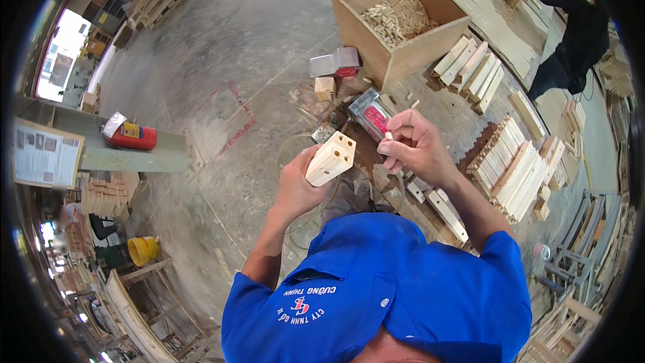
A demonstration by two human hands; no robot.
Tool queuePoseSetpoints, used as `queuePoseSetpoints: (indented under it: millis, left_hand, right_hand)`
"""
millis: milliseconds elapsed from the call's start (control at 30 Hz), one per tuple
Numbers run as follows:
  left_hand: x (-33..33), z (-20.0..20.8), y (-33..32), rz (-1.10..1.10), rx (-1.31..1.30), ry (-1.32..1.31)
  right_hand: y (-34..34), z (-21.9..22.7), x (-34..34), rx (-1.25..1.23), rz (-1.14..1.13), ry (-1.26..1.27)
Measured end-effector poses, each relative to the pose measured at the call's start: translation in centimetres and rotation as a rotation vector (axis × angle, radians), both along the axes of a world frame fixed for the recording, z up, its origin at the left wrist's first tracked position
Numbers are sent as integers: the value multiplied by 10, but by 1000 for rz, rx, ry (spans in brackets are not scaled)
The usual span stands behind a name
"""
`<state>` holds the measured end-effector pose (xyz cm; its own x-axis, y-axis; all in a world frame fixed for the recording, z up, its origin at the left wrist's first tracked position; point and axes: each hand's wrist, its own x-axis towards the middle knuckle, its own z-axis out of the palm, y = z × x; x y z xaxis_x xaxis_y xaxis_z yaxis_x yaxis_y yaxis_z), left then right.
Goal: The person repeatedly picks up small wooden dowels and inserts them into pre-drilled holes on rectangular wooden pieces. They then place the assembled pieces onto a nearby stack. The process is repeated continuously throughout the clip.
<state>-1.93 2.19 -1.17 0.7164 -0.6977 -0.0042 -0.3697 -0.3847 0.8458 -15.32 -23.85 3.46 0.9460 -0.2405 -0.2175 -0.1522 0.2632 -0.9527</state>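
Observation:
My left hand is wrapped round a pale wooden block, tilted so its end faces up. Several round holes show in that end, and another sits on the side. To the right of the block, my right hand pinches a small wooden dowel between thumb and fingertips, apart from the block. Just beyond my hands stands a clear-sided container with something red and pink in it. Part of that container is hidden behind my right hand.
A large wooden box full of dowels stands ahead. Stacked wooden pieces lie to the right, with more lengths beyond. A small wooden block is on the floor. At left are a red fire extinguisher and a yellow bucket.

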Motion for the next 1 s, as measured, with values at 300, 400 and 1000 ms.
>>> queuePoseSetpoints:
  millis: [300, 400, 1000]
  left_hand:
    - [-1, 12, -12, -130, 61, -187]
    - [-1, 15, -15, -156, 70, -217]
    - [7, 18, -26, -236, 160, -404]
  right_hand:
    - [-12, 26, 17, -987, 171, -437]
    - [-13, 24, 18, -971, 197, -458]
    - [-27, 21, 16, -986, 256, -391]
